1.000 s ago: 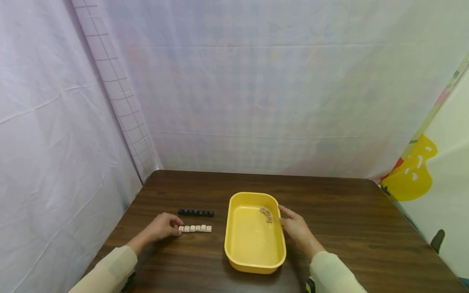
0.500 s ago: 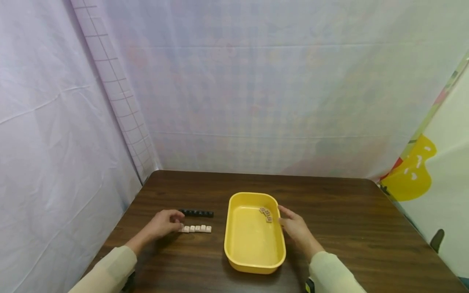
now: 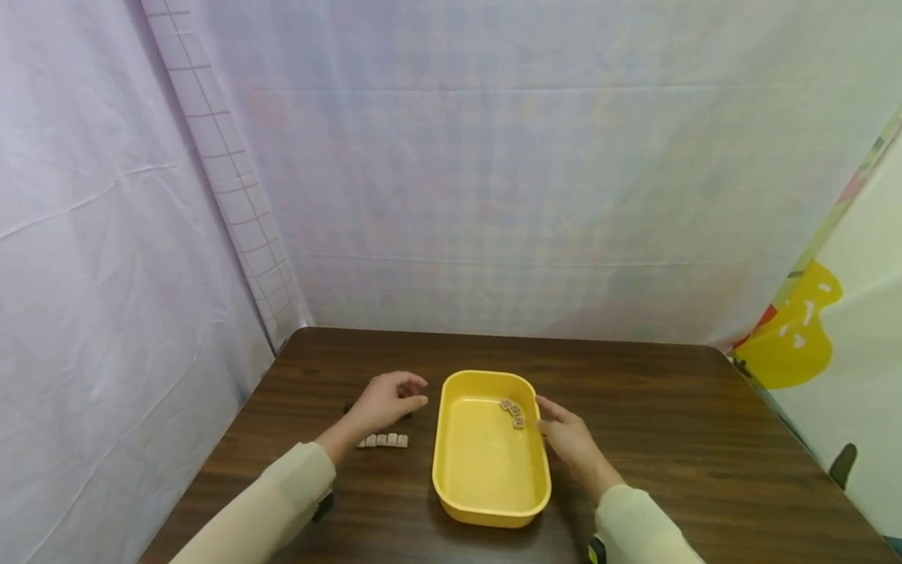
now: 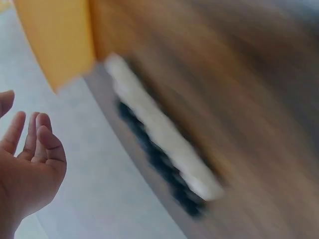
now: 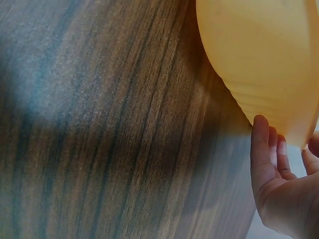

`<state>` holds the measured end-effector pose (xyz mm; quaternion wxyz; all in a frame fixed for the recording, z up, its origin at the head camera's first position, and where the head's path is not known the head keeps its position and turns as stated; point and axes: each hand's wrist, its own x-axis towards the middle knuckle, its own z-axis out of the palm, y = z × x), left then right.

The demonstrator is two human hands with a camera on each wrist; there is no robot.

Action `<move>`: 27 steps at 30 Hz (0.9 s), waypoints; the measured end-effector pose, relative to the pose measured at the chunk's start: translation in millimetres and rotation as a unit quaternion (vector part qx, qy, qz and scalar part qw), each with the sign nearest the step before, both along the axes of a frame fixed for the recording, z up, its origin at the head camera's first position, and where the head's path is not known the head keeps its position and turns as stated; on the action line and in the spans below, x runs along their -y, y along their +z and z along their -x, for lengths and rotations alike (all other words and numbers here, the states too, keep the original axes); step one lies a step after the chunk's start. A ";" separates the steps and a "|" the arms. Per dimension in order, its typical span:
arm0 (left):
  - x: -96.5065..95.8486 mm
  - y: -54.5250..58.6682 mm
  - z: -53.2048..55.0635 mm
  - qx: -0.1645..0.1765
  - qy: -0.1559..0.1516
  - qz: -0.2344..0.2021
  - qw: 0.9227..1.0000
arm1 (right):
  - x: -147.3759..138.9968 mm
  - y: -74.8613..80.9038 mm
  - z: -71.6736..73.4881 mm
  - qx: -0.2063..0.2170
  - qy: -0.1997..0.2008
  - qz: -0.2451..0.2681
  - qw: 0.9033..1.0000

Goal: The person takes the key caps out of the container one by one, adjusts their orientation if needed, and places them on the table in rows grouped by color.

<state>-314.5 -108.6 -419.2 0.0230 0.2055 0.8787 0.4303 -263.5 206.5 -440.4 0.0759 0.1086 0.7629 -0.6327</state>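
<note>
My left hand (image 3: pixel 386 401) is in the air above the table, left of the yellow tub (image 3: pixel 486 513), its fingertips near the rim. Thumb and fingers stand apart, and the left wrist view shows nothing between them. Below that arm lies a row of white keycaps (image 3: pixel 392 440), its left end hidden in the head view. Behind it is a row of black keycaps (image 4: pixel 154 157), mostly covered by the hand in the head view. My right hand (image 3: pixel 574 446) rests on the tub's right side, fingers extended along the outer wall (image 5: pixel 249 64).
Several small tan square pieces (image 3: pixel 514 410) with dark marks lie inside the tub near its right wall. The dark wood table (image 3: pixel 655 439) has a white patterned cloth (image 3: pixel 479 196) hanging behind it and another cloth at the left.
My left hand has gone from the left end of the white row up and right, toward the tub. The right hand and the tub have stayed put.
</note>
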 end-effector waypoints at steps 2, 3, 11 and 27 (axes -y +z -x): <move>-19.7 6.0 1.4 0.005 -0.016 0.002 1.000 | -0.3 -0.2 0.1 0.000 -0.001 0.002 1.000; -29.8 9.3 1.6 0.007 -0.024 0.007 1.000 | -0.3 0.0 0.0 0.001 -0.003 0.002 1.000; -102.8 6.8 11.2 -0.014 -0.093 0.080 0.992 | -1.6 -1.4 1.3 -0.007 -0.003 0.000 1.000; -150.1 -24.7 23.7 -0.022 -0.161 0.225 0.961 | -0.2 -0.3 1.4 -0.035 -0.009 -0.024 0.999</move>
